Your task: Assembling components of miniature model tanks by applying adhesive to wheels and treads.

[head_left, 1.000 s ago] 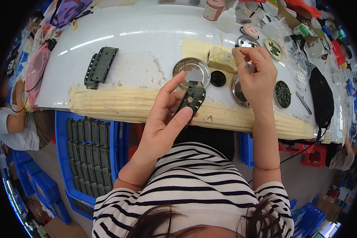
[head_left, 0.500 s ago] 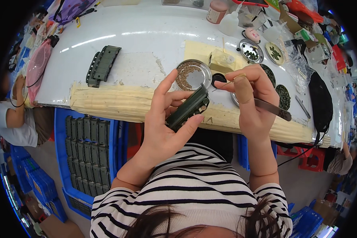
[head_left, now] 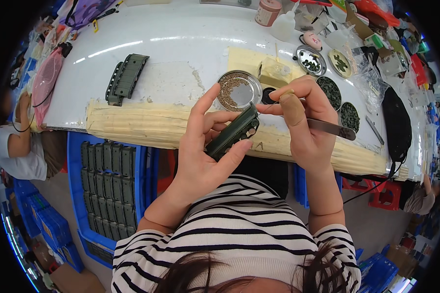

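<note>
My left hand point(head_left: 196, 158) grips a long dark-green moulded plastic part point(head_left: 231, 134), tilted up to the right, with small tan round pieces at its right side. Its index finger points up, away from the part. My right hand point(head_left: 314, 139) pinches a thin needle-like tool point(head_left: 274, 103), whose fine tip is beside the part's upper end; whether it touches I cannot tell. Metal tweezers point(head_left: 333, 129) lie tucked in the same hand. A tan cover wraps the right thumb. Just beyond the hands stands a round metal dish point(head_left: 257, 100) of small brown pieces, beside a black round cap point(head_left: 267, 95).
Two joined-looking green parts point(head_left: 127, 78) lie at left on the white table point(head_left: 171, 53). At right are dishes of small green pieces point(head_left: 350, 117), another pair of tweezers point(head_left: 374, 129) and a black cloth item point(head_left: 395, 122). A blue crate point(head_left: 76, 195) of green parts sits below left.
My right hand has moved slightly left and down, bringing the needle-like tool's tip to the upper end of the green part. The left hand has hardly moved.
</note>
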### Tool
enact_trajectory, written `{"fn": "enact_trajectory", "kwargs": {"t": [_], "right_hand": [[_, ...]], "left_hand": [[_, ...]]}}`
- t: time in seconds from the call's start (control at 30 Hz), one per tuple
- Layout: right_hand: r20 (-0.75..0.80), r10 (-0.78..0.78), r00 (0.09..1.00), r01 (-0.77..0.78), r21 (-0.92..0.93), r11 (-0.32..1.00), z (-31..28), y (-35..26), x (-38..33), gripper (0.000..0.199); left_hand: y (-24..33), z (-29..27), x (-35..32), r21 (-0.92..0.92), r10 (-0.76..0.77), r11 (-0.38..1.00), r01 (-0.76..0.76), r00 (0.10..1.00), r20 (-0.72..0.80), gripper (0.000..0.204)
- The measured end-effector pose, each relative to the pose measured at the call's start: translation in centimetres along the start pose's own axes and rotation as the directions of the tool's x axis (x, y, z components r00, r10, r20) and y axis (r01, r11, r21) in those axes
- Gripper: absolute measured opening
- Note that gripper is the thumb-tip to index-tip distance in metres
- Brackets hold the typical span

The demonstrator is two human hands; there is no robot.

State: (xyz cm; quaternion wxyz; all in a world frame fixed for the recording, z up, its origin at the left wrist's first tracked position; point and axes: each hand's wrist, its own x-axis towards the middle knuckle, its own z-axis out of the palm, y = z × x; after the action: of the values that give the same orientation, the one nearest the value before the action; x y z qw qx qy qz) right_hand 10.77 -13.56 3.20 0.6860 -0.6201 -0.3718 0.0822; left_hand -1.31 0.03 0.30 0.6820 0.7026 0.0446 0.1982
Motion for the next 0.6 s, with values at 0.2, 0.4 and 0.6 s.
{"fn": "enact_trajectory", "kwargs": {"t": [0.2, 0.4, 0.6], "right_hand": [[0.002, -0.004, 1.000, 0.004, -0.019, 1.000, 0.0, 0.1, 0.1, 0.017], [-0.054, -0.005, 0.999, 0.010, 0.107, 0.994, 0.1, 0.1, 0.1, 0.017], [-0.196, -0.039, 0.980, 0.025, -0.077, 0.997, -1.7, -0.5, 1.5, 0.016]], "left_hand": [[-0.2, 0.0, 0.0, -0.003, 0.009, 1.000, -0.009, 1.000, -0.002, 0.081], [0.1, -0.2, 0.0, -0.080, -0.043, 0.996, 0.047, 0.998, 0.055, 0.075], [-0.5, 0.4, -0.3, -0.513, -0.136, 0.836, 0.195, 0.979, 0.150, 0.054]]}}
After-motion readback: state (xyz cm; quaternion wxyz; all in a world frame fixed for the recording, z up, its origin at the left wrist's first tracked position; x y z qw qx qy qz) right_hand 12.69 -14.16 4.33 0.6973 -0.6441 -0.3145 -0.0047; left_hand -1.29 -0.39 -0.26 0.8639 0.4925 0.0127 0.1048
